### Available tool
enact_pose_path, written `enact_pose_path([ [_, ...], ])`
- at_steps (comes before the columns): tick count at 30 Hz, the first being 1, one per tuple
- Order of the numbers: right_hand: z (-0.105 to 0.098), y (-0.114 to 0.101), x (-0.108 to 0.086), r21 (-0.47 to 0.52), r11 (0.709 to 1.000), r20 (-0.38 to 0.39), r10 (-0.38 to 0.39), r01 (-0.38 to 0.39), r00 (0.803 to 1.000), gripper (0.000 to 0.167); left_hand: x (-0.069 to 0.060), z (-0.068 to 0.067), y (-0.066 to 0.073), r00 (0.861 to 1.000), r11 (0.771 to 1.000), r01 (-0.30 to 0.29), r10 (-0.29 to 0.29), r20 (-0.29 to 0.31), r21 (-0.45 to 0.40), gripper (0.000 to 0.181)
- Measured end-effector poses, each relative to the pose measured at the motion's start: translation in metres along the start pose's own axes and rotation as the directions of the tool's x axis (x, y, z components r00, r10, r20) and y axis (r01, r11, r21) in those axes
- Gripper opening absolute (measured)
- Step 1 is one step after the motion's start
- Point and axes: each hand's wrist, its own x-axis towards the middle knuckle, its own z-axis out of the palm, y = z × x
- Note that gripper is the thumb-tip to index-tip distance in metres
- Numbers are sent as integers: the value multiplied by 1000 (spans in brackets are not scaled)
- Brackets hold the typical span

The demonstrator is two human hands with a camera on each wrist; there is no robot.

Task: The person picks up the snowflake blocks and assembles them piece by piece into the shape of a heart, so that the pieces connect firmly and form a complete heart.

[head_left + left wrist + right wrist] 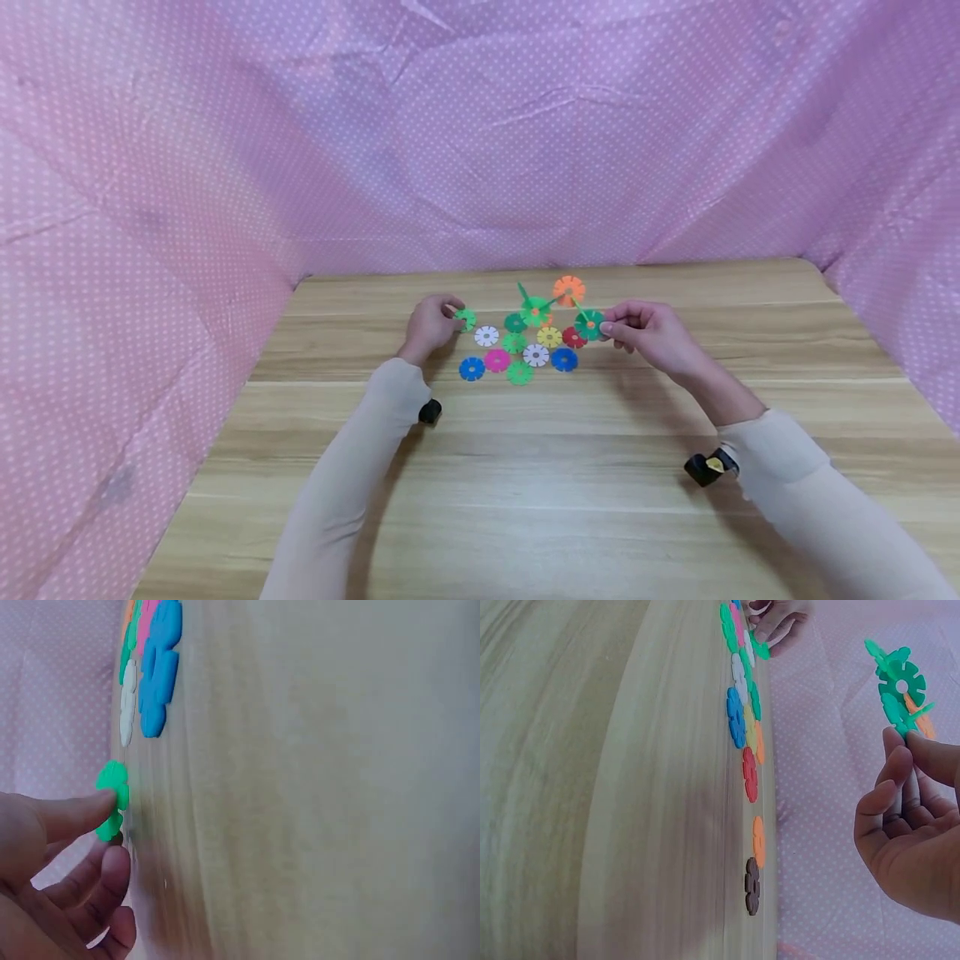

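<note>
My left hand pinches a bright green notched disc between thumb and fingers at the left end of the loose discs. With thumb and fingertips my right hand holds a joined group of slotted discs by its dark green disc. That group has a light green disc, an orange disc and more green discs set at angles. It is raised above the table, as the right wrist view shows. Closest to my left hand among the loose pieces is a white disc; a red disc lies below the joined group.
Loose discs lie flat on the wooden table, including a pink disc, blue disc and yellow disc. A brown disc and orange disc appear in the right wrist view. Pink dotted cloth surrounds the table.
</note>
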Motion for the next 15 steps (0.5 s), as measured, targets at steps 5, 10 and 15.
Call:
enact_pose_path([
  [5, 2, 1, 1, 16, 1000, -5, -10, 10, 1000, 21, -9, -2, -3, 996, 995, -63, 58, -64, -72, 18],
  [10, 4, 2, 2, 29, 1000, -14, -11, 12, 1000, 21, -28, -1, 0, 982, 976, -167, 152, -111, -142, 13],
  [15, 7, -1, 4, 31, 1000, -25, 2, -1, 1000, 23, -54, 5, 13, 944, 923, -306, 263, -199, -232, 13],
])
